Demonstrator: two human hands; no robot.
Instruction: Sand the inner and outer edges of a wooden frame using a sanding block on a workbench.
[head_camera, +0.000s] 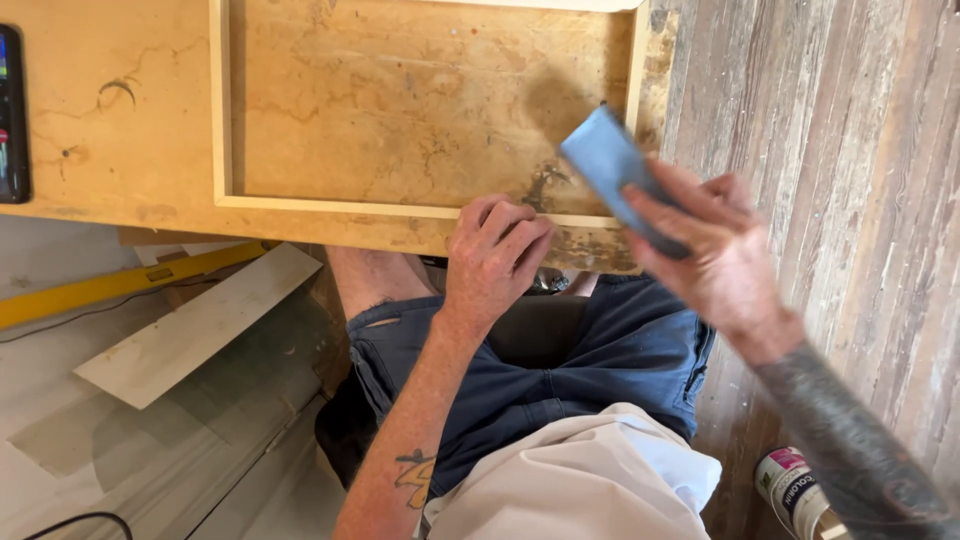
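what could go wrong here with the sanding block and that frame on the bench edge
1. The left hand rests its fingers on the wooden frame close to where the blue sanding block in the right hand is raised; a stroke could scrape the knuckles.
2. The frame sits at the workbench edge, so it may slip off.
3. The can on the floor could get kicked.

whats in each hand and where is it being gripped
The right hand holds a blue-grey block by its lower end. The left hand holds nothing; its fingers rest on the wooden frame.
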